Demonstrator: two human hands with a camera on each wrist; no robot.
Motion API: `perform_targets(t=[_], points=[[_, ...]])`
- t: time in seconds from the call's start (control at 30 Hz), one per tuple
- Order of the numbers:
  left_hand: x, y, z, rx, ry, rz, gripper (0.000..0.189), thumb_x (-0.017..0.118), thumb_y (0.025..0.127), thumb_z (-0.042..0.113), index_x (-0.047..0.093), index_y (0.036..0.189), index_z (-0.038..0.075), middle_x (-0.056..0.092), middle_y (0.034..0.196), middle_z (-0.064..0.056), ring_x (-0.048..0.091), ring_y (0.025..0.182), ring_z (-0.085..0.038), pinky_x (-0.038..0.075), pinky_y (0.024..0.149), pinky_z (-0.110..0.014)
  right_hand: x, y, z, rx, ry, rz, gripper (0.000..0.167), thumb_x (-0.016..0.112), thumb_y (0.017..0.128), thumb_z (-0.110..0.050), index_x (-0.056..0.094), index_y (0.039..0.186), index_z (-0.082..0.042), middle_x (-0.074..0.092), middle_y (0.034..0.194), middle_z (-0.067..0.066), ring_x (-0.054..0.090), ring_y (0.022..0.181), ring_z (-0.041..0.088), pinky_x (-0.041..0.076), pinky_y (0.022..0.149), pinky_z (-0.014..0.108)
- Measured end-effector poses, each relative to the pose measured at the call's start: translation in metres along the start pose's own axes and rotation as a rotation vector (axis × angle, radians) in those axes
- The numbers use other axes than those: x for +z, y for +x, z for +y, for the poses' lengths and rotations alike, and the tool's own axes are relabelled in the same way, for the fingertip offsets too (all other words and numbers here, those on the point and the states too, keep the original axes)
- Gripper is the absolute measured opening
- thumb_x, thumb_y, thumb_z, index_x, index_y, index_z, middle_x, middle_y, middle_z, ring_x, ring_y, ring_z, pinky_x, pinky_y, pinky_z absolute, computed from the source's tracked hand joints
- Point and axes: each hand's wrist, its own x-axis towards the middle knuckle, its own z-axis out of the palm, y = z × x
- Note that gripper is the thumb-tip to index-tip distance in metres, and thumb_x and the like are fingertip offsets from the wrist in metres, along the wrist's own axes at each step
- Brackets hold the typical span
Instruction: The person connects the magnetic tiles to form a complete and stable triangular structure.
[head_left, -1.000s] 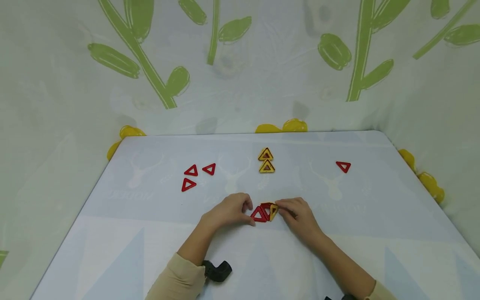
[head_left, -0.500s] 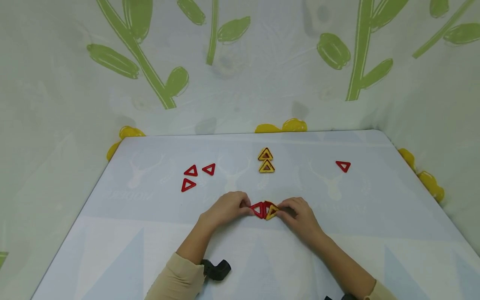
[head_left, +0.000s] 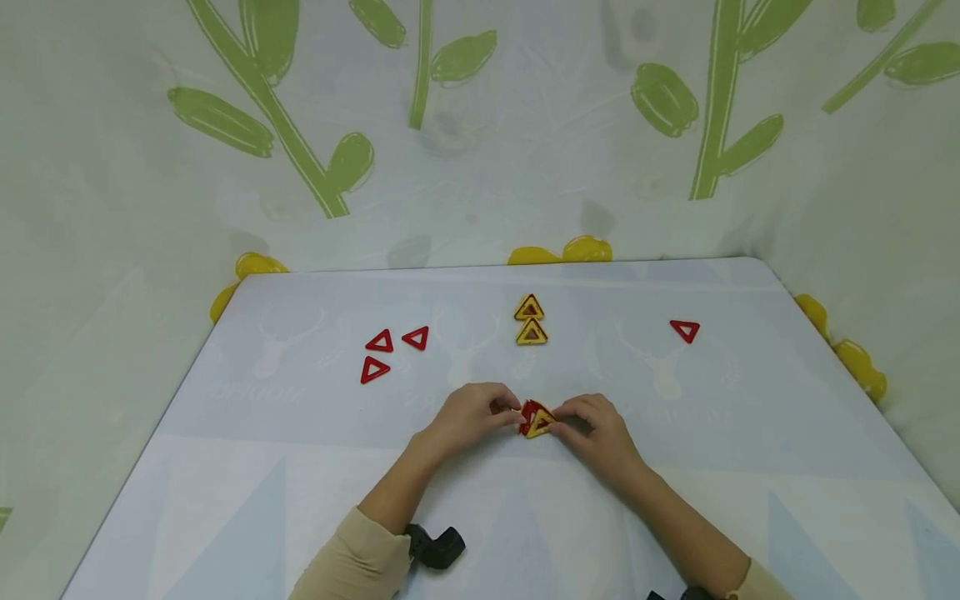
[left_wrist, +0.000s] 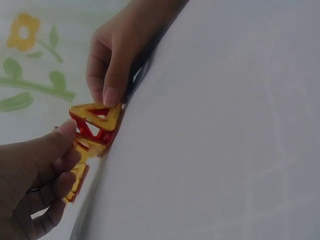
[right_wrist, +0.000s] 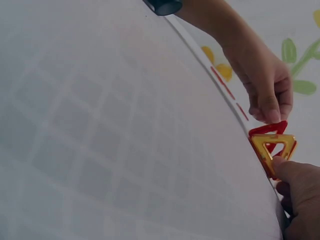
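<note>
Both hands work on a small cluster of triangular magnetic tiles near the middle of the table. My left hand (head_left: 476, 414) pinches a red triangle tile (right_wrist: 260, 129) between thumb and fingers, holding it tilted up against the others. From the other side, my right hand (head_left: 597, 435) pinches a yellow triangle tile (head_left: 540, 423), its thumb on the outer face in the right wrist view. Another red tile stands between them, partly covered by the yellow one. In the left wrist view the left fingertips overlap the red tile's edge, hiding part of it.
Farther back stand two yellow triangle pieces (head_left: 532, 332) with dark red inside, point to base. Three loose red triangle tiles (head_left: 375, 369) lie at the back left. A single red triangle tile (head_left: 685, 331) lies at the back right. A leaf-patterned backdrop (head_left: 480, 183) rises behind the table.
The left hand, first loosely around the flat red tile, has pinched it, moved right and tilted it up against the cluster. The right hand has turned the yellow tile slightly, staying in place.
</note>
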Motion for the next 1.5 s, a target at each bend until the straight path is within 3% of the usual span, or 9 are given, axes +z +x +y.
perform_targets(t=[0.3, 0.53, 0.8, 1.0, 1.2, 1.37, 1.5], points=[[0.011, -0.001, -0.005, 0.037, 0.035, 0.016, 0.015, 0.07, 0.085, 0.028, 0.071, 0.092, 0.014, 0.069, 0.085, 0.006, 0.06, 0.075, -0.003, 0.046, 0.068, -0.021, 0.005, 0.0, 0.006, -0.054, 0.008, 0.025, 0.02, 0.082, 0.069, -0.008, 0.072, 0.086, -0.012, 0.066, 0.085, -0.007, 0.056, 0.085, 0.011, 0.043, 0.076, 0.022], [0.013, -0.003, -0.007, 0.098, 0.117, 0.084, 0.023, 0.077, 0.076, 0.029, 0.072, 0.091, 0.013, 0.071, 0.084, 0.004, 0.062, 0.075, -0.005, 0.047, 0.07, -0.022, 0.006, 0.001, 0.006, -0.087, 0.0, 0.035, 0.022, 0.082, 0.068, -0.006, 0.076, 0.089, -0.009, 0.065, 0.084, -0.005, 0.056, 0.082, 0.012, 0.043, 0.071, 0.026], [0.017, -0.001, -0.014, 0.191, 0.163, 0.175, 0.017, 0.076, 0.078, 0.025, 0.075, 0.09, 0.013, 0.072, 0.085, 0.004, 0.064, 0.078, -0.007, 0.049, 0.071, -0.023, 0.008, 0.003, 0.006, -0.111, -0.01, 0.064, 0.023, 0.084, 0.064, -0.007, 0.076, 0.086, -0.007, 0.064, 0.076, -0.006, 0.054, 0.074, 0.009, 0.041, 0.066, 0.022], [0.022, -0.002, -0.022, 0.178, 0.136, 0.245, 0.016, 0.074, 0.081, 0.027, 0.075, 0.091, 0.014, 0.065, 0.089, 0.004, 0.06, 0.081, -0.009, 0.048, 0.071, -0.022, 0.009, 0.006, 0.004, -0.088, -0.054, 0.082, 0.022, 0.085, 0.065, -0.011, 0.076, 0.085, -0.007, 0.064, 0.073, -0.007, 0.053, 0.07, 0.007, 0.039, 0.063, 0.023], [0.026, -0.002, -0.025, 0.242, 0.165, 0.28, 0.026, 0.078, 0.076, 0.029, 0.076, 0.095, 0.011, 0.063, 0.1, 0.0, 0.059, 0.096, -0.016, 0.049, 0.082, -0.027, 0.008, 0.01, 0.002, -0.039, -0.073, 0.054, 0.018, 0.083, 0.068, -0.013, 0.076, 0.084, -0.007, 0.065, 0.072, -0.007, 0.052, 0.068, 0.007, 0.038, 0.062, 0.024], [0.027, -0.001, -0.025, 0.273, 0.197, 0.316, 0.031, 0.079, 0.073, 0.028, 0.075, 0.097, 0.009, 0.062, 0.095, 0.0, 0.058, 0.089, -0.015, 0.049, 0.075, -0.025, 0.006, 0.014, 0.002, -0.007, -0.077, 0.028, 0.017, 0.082, 0.07, -0.015, 0.076, 0.084, -0.008, 0.065, 0.072, -0.007, 0.052, 0.068, 0.008, 0.039, 0.062, 0.025], [0.028, 0.002, -0.025, 0.253, 0.207, 0.335, 0.028, 0.077, 0.076, 0.025, 0.075, 0.098, 0.009, 0.06, 0.094, -0.001, 0.058, 0.083, -0.013, 0.048, 0.069, -0.021, 0.006, 0.02, 0.002, 0.02, -0.088, -0.003, 0.016, 0.081, 0.072, -0.015, 0.076, 0.085, -0.007, 0.065, 0.074, -0.005, 0.053, 0.071, 0.01, 0.039, 0.065, 0.027]])
